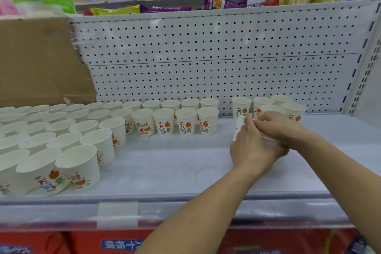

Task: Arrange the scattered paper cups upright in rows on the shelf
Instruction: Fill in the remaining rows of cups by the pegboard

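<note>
Holding one cup [239, 128] between them, the two hands meet over the right part of the shelf [165, 171], just off its surface.

- Left hand [253, 150]: fingers curled round the cup from the near side, grasping it.
- Right hand [274, 126]: fingertips pinched at the cup's upper part, as far as I can see. Much of the contact is hidden.
- Cup orientation: only a white strip shows left of the hands. Its long axis looks steep and tilted, leaning top to the right. Which end is the mouth I cannot tell.

Progress (judgement): mostly done.

- Done: a large block of cups [165, 123] stands upright, mouths up, long axes vertical. It lies in rows from the near left to the far middle.
- Partly done: a small group of upright cups [292, 109] stands just behind the hands at the far right. It is bunched rather than lined up, and a gap separates it from the block.
- Left to do: set down the held cup, extend the rows to the right, and straighten that group.
- No cup lies on its side in view.

Beyond the cups are a pegboard back wall [206, 47] and a cardboard box [31, 57] at far left.
</note>
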Tool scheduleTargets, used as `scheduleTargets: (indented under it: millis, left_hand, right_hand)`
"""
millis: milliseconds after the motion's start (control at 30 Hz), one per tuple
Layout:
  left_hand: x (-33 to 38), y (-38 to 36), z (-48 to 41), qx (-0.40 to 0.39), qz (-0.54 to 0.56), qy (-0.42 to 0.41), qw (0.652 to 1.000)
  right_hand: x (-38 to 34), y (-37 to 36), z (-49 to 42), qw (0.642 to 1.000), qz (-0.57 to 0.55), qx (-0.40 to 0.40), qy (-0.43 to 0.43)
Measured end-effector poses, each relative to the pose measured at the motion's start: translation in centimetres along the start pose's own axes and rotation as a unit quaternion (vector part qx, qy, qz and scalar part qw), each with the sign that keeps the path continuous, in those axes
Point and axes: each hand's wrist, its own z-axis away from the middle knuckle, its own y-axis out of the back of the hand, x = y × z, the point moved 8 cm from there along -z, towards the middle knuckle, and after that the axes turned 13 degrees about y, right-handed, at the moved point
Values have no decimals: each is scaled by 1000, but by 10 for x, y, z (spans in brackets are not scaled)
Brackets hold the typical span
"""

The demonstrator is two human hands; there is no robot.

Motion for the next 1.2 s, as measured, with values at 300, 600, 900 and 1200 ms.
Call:
scheduleTargets:
  millis: [300,600,900,1200]
  left_hand:
    - [-55,87,9,18,-36,-27,999]
    - [-115,164,30,-35,-62,23,997]
    - [-132,244,6,-44,-164,51,984]
    - [-139,239,-43,-176,-274,23,945]
  right_hand:
    - [-36,-30,-3,997,-47,-48,49]
    - [-81,-63,-3,979,-12,-128,159]
    - [-134,-116,2,951,144,-152,228]
    - [-132,-136,-5,958,-148,-65,238]
